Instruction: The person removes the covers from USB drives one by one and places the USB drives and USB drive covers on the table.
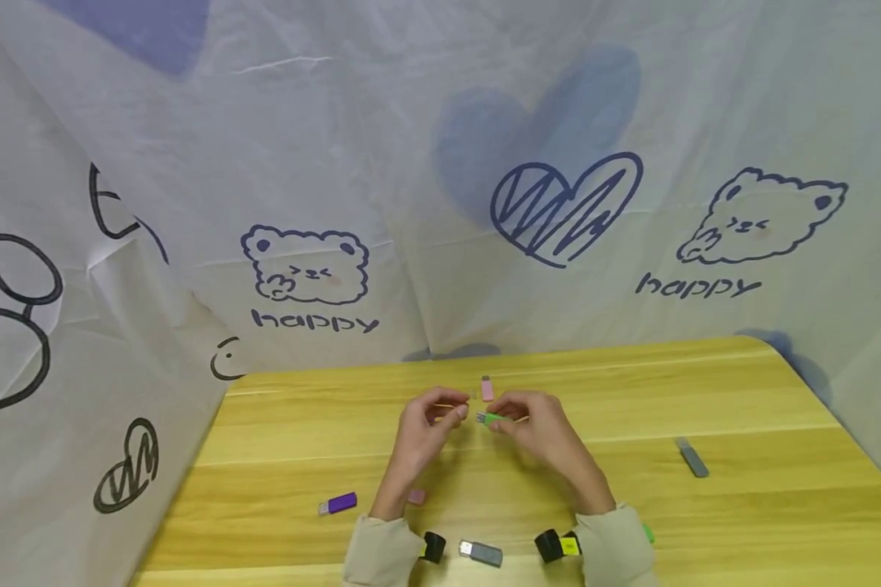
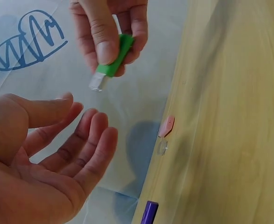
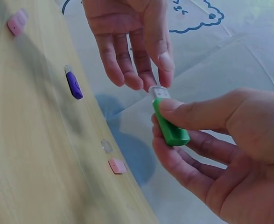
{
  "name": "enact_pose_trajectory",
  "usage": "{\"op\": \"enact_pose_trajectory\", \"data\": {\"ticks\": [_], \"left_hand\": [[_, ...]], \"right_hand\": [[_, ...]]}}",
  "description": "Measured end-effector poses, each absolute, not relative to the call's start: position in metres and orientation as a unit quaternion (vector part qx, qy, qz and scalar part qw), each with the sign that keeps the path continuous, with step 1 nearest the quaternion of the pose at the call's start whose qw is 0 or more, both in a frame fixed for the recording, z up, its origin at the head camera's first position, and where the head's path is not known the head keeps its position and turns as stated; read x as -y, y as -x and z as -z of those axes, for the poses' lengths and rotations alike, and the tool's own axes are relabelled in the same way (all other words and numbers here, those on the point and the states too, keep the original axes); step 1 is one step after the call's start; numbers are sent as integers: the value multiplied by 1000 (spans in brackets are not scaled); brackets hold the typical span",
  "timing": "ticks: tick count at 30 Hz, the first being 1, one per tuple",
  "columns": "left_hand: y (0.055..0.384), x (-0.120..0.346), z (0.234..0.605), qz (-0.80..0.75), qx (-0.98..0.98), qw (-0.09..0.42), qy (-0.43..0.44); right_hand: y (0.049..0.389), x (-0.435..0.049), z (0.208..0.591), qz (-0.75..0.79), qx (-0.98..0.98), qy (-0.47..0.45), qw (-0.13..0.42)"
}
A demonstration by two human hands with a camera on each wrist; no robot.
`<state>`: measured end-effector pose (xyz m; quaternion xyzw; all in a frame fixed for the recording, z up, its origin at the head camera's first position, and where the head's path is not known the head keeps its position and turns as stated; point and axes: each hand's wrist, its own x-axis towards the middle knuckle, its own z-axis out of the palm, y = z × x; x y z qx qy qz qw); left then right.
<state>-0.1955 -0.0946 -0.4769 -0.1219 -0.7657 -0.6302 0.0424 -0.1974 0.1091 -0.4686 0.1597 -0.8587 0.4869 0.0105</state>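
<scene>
In the head view my right hand [image 1: 539, 424] pinches a green USB stick [image 1: 495, 419] between thumb and fingers, above the far middle of the table. Its plug end points toward my left hand [image 1: 429, 424]. The left wrist view shows that end of the green USB stick [image 2: 109, 65] pale and clear-looking. My left hand [image 2: 57, 149] has loosely bent fingers and holds nothing. In the right wrist view the left fingertips [image 3: 148, 81] are close beside the plug; whether they touch it I cannot tell.
Beyond the hands lies a pink USB stick [image 1: 487, 390] beside a small clear piece [image 2: 162, 147]. A purple stick [image 1: 342, 503] lies left, grey sticks at the front [image 1: 480, 553] and right [image 1: 693, 458]. The left wrist partly hides another pink piece [image 1: 416, 496]; the right sleeve hides part of a green one [image 1: 648, 534].
</scene>
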Motion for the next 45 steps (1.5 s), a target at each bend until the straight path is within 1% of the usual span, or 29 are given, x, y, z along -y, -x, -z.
{"op": "enact_pose_trajectory", "data": {"ticks": [6, 11, 20, 30, 37, 45], "left_hand": [[195, 90, 478, 655, 744, 34, 131], [195, 86, 478, 662, 737, 26, 134], [196, 86, 480, 675, 725, 34, 137], [193, 86, 477, 681, 724, 19, 103], [192, 87, 477, 681, 725, 25, 98], [193, 87, 478, 694, 713, 25, 96]], "right_hand": [[200, -106, 467, -509, 845, -163, 38], [201, -105, 466, -519, 837, -164, 47], [200, -103, 465, -528, 832, -167, 46], [200, -103, 466, -530, 829, -172, 47], [200, -104, 468, -526, 828, -187, 54], [199, -106, 468, -541, 820, -184, 46]]}}
